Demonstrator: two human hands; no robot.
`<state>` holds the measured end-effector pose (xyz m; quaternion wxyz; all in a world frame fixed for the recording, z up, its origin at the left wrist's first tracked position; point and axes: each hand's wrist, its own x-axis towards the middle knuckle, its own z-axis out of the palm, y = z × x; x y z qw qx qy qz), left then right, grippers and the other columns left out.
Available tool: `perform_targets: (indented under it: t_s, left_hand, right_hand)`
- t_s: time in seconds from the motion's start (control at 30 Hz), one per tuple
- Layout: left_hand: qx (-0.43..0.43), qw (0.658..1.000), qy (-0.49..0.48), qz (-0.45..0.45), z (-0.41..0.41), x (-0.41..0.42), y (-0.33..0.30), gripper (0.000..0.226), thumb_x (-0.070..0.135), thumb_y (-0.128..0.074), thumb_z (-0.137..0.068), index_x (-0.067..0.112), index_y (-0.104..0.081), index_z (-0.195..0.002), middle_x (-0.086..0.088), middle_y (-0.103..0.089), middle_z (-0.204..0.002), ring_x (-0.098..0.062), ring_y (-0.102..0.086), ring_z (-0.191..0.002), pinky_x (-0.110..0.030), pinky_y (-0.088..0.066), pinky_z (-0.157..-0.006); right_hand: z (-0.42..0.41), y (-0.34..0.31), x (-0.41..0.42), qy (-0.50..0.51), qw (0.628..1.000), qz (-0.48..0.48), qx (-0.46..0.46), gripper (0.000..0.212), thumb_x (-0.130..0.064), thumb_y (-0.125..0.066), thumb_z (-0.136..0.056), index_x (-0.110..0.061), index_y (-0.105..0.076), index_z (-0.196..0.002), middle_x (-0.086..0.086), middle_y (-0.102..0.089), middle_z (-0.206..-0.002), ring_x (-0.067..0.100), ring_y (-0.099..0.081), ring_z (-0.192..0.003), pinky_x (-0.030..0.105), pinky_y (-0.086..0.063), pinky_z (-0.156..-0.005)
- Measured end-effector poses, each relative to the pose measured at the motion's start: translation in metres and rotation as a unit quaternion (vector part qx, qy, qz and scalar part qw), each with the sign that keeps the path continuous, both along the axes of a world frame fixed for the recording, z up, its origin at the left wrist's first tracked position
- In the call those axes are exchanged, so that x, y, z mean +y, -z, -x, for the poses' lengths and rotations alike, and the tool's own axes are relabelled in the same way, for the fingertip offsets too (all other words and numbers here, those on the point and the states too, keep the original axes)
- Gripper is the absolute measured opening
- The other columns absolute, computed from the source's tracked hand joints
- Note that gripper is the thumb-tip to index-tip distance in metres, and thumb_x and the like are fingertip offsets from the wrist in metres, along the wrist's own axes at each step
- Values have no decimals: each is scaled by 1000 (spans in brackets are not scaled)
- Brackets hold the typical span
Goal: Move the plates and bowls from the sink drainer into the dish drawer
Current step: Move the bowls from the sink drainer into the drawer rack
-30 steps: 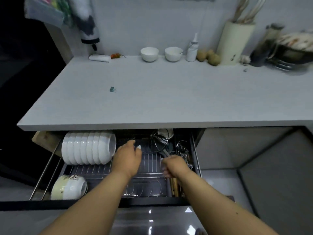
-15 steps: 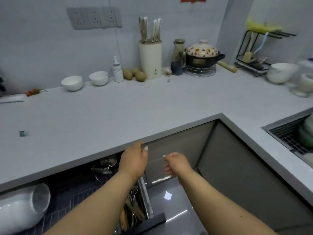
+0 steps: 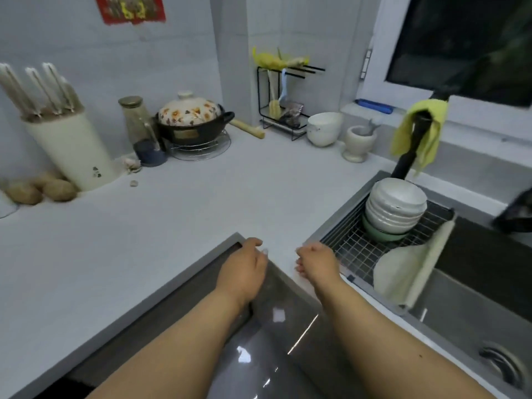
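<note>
A stack of white bowls (image 3: 395, 207) stands upside down on a green bowl (image 3: 383, 235) in the wire drainer (image 3: 355, 251) over the sink. A pale plate (image 3: 398, 269) leans on the drainer's near end. My left hand (image 3: 244, 269) hovers by the inner corner of the counter, fingers loosely curled, holding nothing. My right hand (image 3: 316, 262) is just left of the drainer, over the counter edge, also loosely curled and empty. The dish drawer is out of view at the lower left.
The white counter (image 3: 172, 226) carries a knife block (image 3: 69, 148), a jar (image 3: 138, 122), a flowered clay pot (image 3: 191, 119), a white bowl (image 3: 324, 128) and a mortar (image 3: 358, 142). A black tap with a yellow cloth (image 3: 417, 133) rises behind the drainer. The sink basin (image 3: 475, 298) lies at the right.
The view has swung right from the open drawer to the sink. Both empty hands have left the drawer and moved right toward the drainer.
</note>
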<state>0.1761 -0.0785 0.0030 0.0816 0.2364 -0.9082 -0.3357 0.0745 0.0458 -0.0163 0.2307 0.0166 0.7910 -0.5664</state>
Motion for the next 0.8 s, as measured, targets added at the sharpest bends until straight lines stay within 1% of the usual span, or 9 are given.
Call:
perform_targets:
  t_s: [0.1, 0.17, 0.27, 0.37, 0.47, 0.53, 0.6, 0.67, 0.8]
  left_hand:
    - [5, 999, 32, -34, 55, 20, 3, 38, 37, -36, -100, 18, -45, -133, -5, -68, -103, -23, -61, -101, -36, -49, -86]
    - [5, 998, 49, -44, 86, 32, 5, 38, 37, -36, -101, 19, -44, -133, -5, -68, -105, -22, -61, -102, -35, -48, -87]
    - [10, 996, 67, -65, 122, 48, 5, 37, 36, -36, -101, 19, -45, -132, -3, -67, -100, -20, -60, -95, -31, -47, -84]
    - [9, 994, 83, -76, 146, 61, 5, 35, 34, -37, -101, 19, -47, -130, -3, -68, -90, -19, -62, -89, -33, -49, -83]
    - [2, 993, 94, -75, 161, 71, 7, 31, 32, -37, -101, 20, -47, -128, -3, -69, -87, -19, -63, -84, -37, -51, -82]
    - [-2, 992, 95, -82, 168, 76, 8, 30, 31, -37, -100, 21, -47, -127, -3, -70, -89, -18, -64, -85, -37, -51, -82]
    - [-6, 992, 98, -85, 171, 80, 9, 31, 31, -37, -100, 21, -48, -127, -3, -69, -91, -18, -63, -85, -36, -51, -82]
    - [-7, 991, 102, -86, 173, 83, 10, 32, 30, -36, -100, 21, -48, -128, -2, -69, -93, -19, -63, -85, -36, -51, -82]
    - [-3, 990, 98, -97, 173, 85, 10, 31, 29, -37, -100, 20, -48, -127, -1, -68, -96, -20, -63, -86, -37, -52, -83]
  right_hand:
    - [57, 0, 31, 51, 998, -19, 36, 23, -17, -47, -79, -21, -45, -57, 10, -51, -63, 20, -48, -57, 34, -41, -58]
    - [91, 0, 51, 89, 994, -29, 60, 21, -16, -47, -80, -21, -44, -60, 8, -51, -64, 22, -49, -61, 38, -44, -58]
    - [131, -9, 79, 148, 982, -64, 98, 5, -18, -49, -87, -21, -53, -87, 4, -58, -76, 24, -57, -72, 35, -49, -65]
    - [169, -14, 102, 181, 970, -108, 121, 29, -18, -46, -90, -23, -45, -118, 5, -55, -91, 24, -54, -77, 29, -40, -58]
    - [197, -14, 116, 160, 965, -165, 127, 41, -20, -46, -91, -26, -38, -132, 10, -57, -97, 32, -58, -86, 34, -44, -67]
    - [208, -13, 122, 132, 961, -210, 121, 47, -20, -45, -91, -26, -37, -137, 11, -56, -100, 32, -58, -88, 33, -43, -67]
    - [219, -12, 126, 110, 957, -242, 115, 45, -18, -44, -90, -23, -43, -135, 11, -58, -109, 31, -57, -91, 31, -42, -68]
    - [227, -12, 128, 72, 950, -281, 115, 36, -16, -45, -90, -17, -55, -124, 13, -61, -115, 32, -56, -97, 31, -42, -73]
    - [235, -16, 130, 44, 941, -292, 164, 20, -18, -50, -95, -7, -59, -110, 18, -61, -109, 35, -55, -102, 30, -35, -73]
